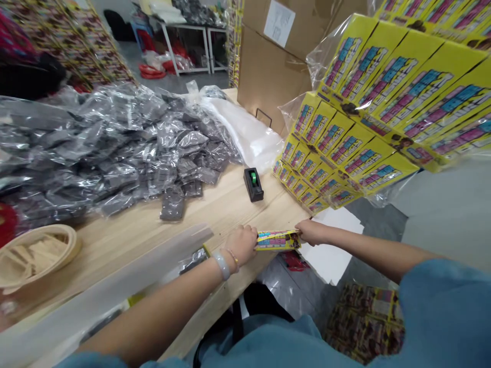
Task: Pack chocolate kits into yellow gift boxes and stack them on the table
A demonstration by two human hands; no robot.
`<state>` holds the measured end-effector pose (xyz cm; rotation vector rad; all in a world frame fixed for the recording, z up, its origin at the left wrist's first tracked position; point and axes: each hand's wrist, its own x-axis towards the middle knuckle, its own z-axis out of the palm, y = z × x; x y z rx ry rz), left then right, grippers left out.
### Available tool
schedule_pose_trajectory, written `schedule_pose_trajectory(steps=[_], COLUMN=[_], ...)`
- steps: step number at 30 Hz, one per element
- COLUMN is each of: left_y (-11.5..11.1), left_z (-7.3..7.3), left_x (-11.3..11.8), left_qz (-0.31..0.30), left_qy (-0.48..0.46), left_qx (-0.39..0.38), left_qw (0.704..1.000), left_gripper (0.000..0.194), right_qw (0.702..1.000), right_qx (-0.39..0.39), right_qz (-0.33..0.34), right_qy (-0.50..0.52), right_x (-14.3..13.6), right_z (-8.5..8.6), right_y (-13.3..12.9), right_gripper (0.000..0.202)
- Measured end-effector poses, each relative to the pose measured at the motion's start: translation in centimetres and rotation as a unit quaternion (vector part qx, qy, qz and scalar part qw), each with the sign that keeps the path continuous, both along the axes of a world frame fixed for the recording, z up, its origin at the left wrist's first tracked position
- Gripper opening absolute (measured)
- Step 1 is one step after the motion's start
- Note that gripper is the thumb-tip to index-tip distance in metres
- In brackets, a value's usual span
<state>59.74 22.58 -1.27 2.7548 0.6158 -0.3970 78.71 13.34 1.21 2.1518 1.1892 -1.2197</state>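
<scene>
A small yellow box (278, 240) with pink and blue lettering is held level between my hands near the front edge of the wooden table. My left hand (241, 244), with a bracelet and bangle on its wrist, grips the box's left end with curled fingers. At the right end, my right hand (310, 232) pinches the box's corner. Beyond the box stands a black tape dispenser (253, 185) with a green roll. White sheets (333, 255) lie under and beside my right forearm.
Grey items in clear bags (115, 148) are heaped at the left and back. Stacked yellow boxes (345, 138) in plastic rise at the right. A round basket (72, 245) holds wooden pieces. A large carton (274, 71) stands behind; a white divider (126, 276) lies front left.
</scene>
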Motion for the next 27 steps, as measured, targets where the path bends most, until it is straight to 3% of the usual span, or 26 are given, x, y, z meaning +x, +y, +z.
schedule_pose_trajectory(steps=[10,12,15,17,20,23,25,27], left_y=[0.1,0.1,0.1,0.0,-0.2,-0.6,-1.1,-1.6], left_z=[0.2,-0.1,-1.2,-2.1,-2.8,-3.0,-3.2,-3.5], left_x=[0.1,0.1,0.0,-0.2,-0.7,-1.6,-2.3,-2.9], left_qz=[-0.001,-0.003,-0.090,-0.161,-0.181,-0.129,-0.081,-0.038], left_qy=[0.017,0.011,-0.063,-0.107,-0.122,-0.135,-0.136,-0.129], left_qx=[-0.018,-0.019,-0.012,-0.011,-0.005,0.023,0.049,0.074], left_qw=[1.000,1.000,0.994,0.981,0.976,0.982,0.986,0.988], left_gripper=[0.031,0.040,0.061,0.057,0.043,0.045,0.048,0.051], right_qw=[1.000,1.000,0.997,0.990,0.969,0.940,0.928,0.937], right_qx=[-0.027,-0.024,0.061,0.135,0.222,0.329,0.361,0.331], right_qz=[-0.002,-0.012,-0.023,-0.025,0.012,0.021,-0.037,-0.097], right_qy=[-0.009,0.014,0.028,-0.036,-0.105,-0.093,-0.083,-0.058], right_x=[-0.3,-0.9,-2.9,-4.3,-4.6,-2.5,-0.8,0.0], right_z=[0.7,0.4,-1.2,-2.4,-3.0,-2.4,-2.8,-4.5], right_y=[0.6,-0.1,-2.6,-4.7,-6.1,-2.7,2.3,8.1], right_gripper=[0.020,0.025,0.057,0.084,0.078,0.055,0.057,0.068])
